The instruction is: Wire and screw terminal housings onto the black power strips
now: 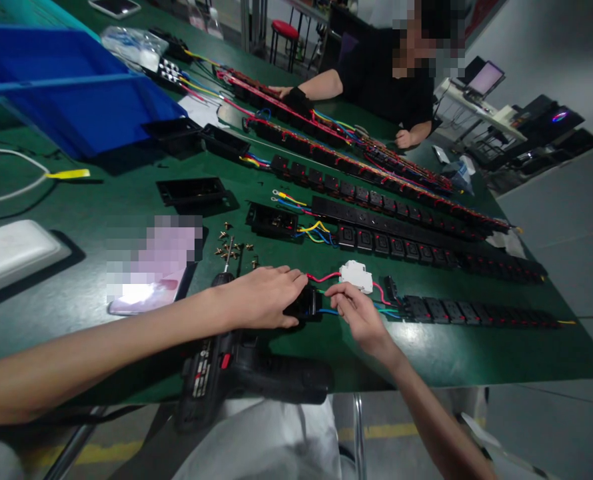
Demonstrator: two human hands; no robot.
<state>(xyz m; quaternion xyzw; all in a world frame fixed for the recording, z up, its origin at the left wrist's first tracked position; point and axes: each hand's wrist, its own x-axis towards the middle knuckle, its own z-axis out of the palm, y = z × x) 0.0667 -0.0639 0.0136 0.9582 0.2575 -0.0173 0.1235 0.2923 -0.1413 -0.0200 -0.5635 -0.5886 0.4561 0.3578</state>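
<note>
My left hand lies over a small black plastic box, fingers across its top and thumb along the near side. Blue, green and red wires run out of the box's right end. My right hand is closed in a pinch at the green wire, just right of the box. Beyond my right hand, a white circuit breaker sits on the red wire. The wires lead to a row of black power sockets. Under my left forearm lies a black power drill, its bit toward loose brass screws.
More wired socket strips stretch diagonally across the green table. A phone and a white case lie left. Blue bins and a black open housing stand farther back. A person sits opposite, hands near the wiring.
</note>
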